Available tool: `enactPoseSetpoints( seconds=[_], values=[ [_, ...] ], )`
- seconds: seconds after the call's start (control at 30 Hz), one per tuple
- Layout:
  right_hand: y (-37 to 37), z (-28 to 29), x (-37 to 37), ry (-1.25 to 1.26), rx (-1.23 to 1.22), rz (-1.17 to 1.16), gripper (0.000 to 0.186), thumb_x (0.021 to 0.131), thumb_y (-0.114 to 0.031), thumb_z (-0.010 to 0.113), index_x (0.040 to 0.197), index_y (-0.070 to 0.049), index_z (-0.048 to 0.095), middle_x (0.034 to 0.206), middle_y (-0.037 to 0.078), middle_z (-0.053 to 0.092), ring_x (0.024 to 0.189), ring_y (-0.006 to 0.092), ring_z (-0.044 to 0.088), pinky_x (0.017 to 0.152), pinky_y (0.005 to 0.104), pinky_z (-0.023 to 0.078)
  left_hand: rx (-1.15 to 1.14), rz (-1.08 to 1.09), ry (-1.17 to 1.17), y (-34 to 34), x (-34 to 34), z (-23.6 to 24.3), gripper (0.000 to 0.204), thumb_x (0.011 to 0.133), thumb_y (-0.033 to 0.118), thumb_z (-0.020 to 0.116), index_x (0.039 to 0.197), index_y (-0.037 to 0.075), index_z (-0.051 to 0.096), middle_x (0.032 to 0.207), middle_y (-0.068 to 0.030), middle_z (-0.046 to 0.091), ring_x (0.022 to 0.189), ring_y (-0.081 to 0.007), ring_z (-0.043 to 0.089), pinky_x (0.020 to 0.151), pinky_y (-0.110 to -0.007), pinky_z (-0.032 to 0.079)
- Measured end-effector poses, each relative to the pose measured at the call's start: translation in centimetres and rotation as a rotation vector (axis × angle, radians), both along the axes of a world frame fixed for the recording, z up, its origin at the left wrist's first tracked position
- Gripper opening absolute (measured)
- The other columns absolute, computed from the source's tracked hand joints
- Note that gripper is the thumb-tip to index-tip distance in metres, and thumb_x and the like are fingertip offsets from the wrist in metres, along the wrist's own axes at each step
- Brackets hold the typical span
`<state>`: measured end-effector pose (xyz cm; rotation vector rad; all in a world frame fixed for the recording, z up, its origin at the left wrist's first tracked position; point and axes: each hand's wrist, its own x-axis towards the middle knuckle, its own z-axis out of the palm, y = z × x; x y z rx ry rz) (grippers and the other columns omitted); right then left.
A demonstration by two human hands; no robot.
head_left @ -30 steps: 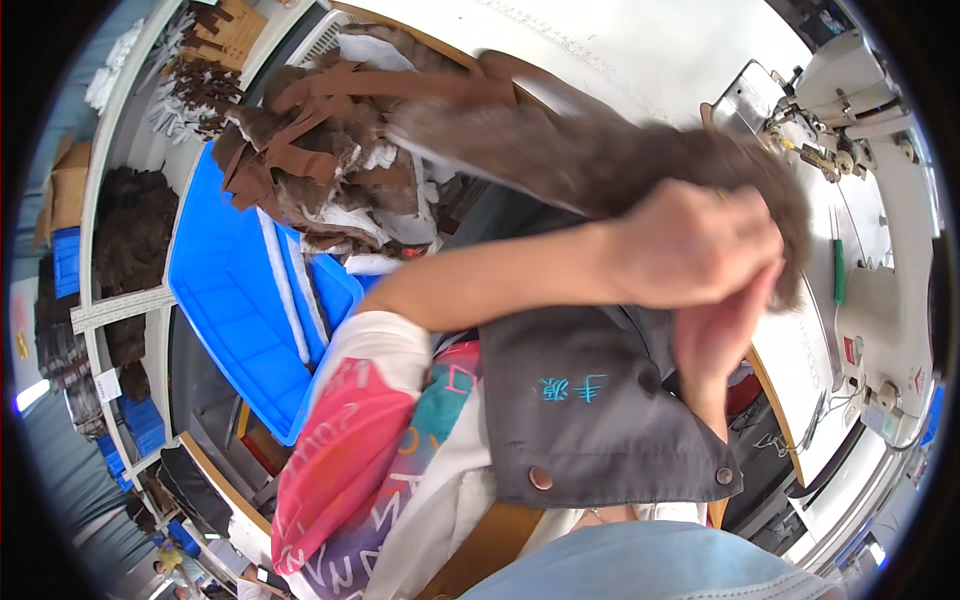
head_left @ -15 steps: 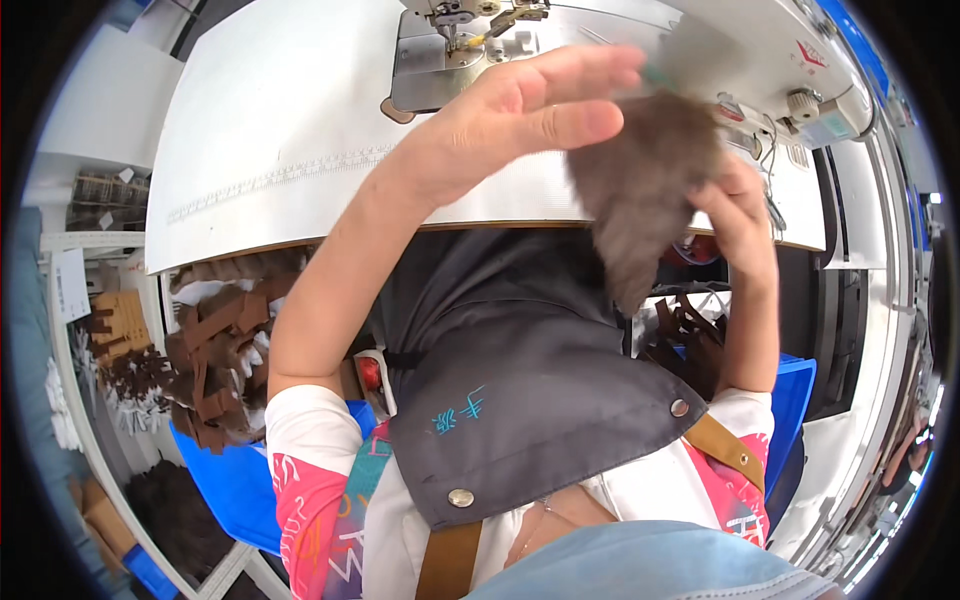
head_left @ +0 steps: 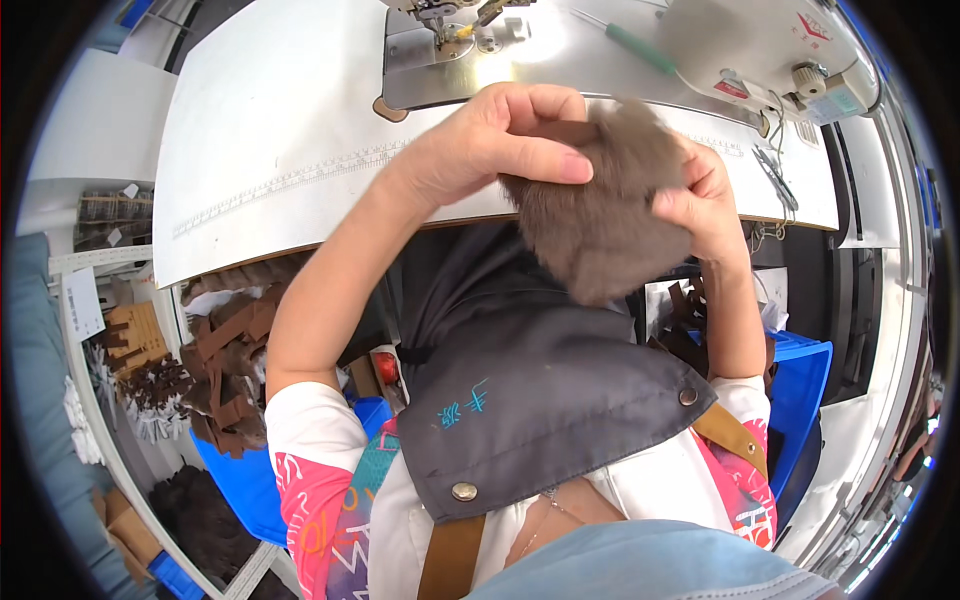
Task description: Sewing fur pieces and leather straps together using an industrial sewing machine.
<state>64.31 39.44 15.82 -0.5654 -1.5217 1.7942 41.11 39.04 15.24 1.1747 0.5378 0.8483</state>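
A grey-brown furry piece (head_left: pixel 600 225) hangs between my two hands over the table's front edge, its top blurred by motion. On its left side my left hand (head_left: pixel 520 140) pinches it, thumb in front and fingers curled behind. My right hand (head_left: pixel 705 200) grips the opposite edge, with the thumb lying on the fur; the fur hides some of its fingertips. Beyond my hands stands a sewing machine (head_left: pixel 750 50), its needle area (head_left: pixel 440 40) at the upper middle. The white table (head_left: pixel 260 130) carries a printed ruler scale along its front.
A green-handled tool (head_left: pixel 640 48) lies by the machine, and metal tweezers or snips (head_left: pixel 775 180) lie at right. Below the table, a blue bin (head_left: pixel 235 480) at left is heaped with brown strips (head_left: pixel 225 340); another blue bin (head_left: pixel 800 400) stands at right.
My left hand, earlier open and apart from the fur, now holds its left side. The furry piece has moved left and is spread between both hands. The green-handled tool now shows clearly.
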Motion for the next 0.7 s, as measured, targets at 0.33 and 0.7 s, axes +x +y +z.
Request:
enactPoseSetpoints(
  seconds=[0.33, 0.7],
  values=[
    [1.1, -1.7, 1.8, -0.346, 0.744, -0.512, 0.021, 0.081, 0.003, 0.057, 0.102, 0.003, 0.060, 0.087, 0.008, 0.062, 0.080, 0.0154, 0.058, 0.072, 0.0245, 0.045, 1.007, -0.025, 0.986, -10.0, 1.5, 6.6, 0.038, 0.073, 0.018, 0.074, 0.107, 0.005, 0.066, 0.110, -0.0124, 0.063, 0.083, -0.0220, 0.064, 0.067, -0.029, 0.052],
    [0.2, -1.6, -2.8, -0.300, 0.644, -0.507, 0.020, 0.084, -0.002, 0.060, 0.104, 0.003, 0.061, 0.098, 0.008, 0.064, 0.092, 0.0170, 0.059, 0.082, 0.0265, 0.044, -0.056, 0.100, 0.548, -1.0, -1.3, 3.7, 0.021, 0.090, 0.015, 0.062, 0.104, 0.000, 0.067, 0.089, -0.0014, 0.068, 0.073, -0.0055, 0.061, 0.065, -0.018, 0.045]
  ],
)
